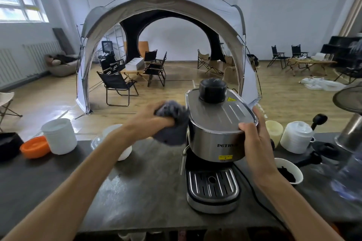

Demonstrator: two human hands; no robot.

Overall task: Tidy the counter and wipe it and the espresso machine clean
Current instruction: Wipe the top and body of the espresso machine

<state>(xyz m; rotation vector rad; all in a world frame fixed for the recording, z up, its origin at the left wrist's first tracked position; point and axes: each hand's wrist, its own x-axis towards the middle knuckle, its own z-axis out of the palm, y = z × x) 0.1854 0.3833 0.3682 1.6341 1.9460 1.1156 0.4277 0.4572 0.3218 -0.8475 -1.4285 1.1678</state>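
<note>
A steel espresso machine point(213, 139) with a black knob on top stands on the dark counter point(137, 188), right of centre. My left hand point(154, 117) is closed around a grey cloth point(172, 123) pressed against the machine's left side. My right hand point(252, 135) clasps the machine's upper right corner, thumb on the top edge. Its drip tray point(212, 184) faces me, and a black cord point(252, 191) runs from it toward the counter's front edge.
At left stand a white tub point(59, 136), an orange dish point(35, 146) and a black object point(7, 146). A clear bowl point(101, 139) lies behind my left arm. To the right: a paper cup of coffee grounds point(289, 170), a cream cup point(274, 130), a white lidded jug point(296, 137), a portafilter point(319, 121).
</note>
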